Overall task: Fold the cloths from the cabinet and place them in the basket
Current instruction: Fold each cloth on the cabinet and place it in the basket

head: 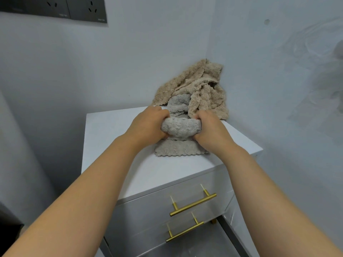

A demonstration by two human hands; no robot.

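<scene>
A grey fluffy cloth (181, 127) lies bunched on top of the white cabinet (115, 145). My left hand (148, 123) grips its left end and my right hand (209, 129) grips its right end, fingers curled into the pile. Its scalloped lower edge (181, 150) rests flat on the cabinet top in front of my hands. Behind it, a crumpled beige cloth (202, 89) is heaped in the wall corner, partly over the grey one. No basket is in view.
The cabinet stands in a corner between two white walls. Two drawers with brass bar handles (193, 204) (184, 231) stick out at the front, and the lower one is pulled out further. Dark wall sockets (55, 8) sit at the upper left.
</scene>
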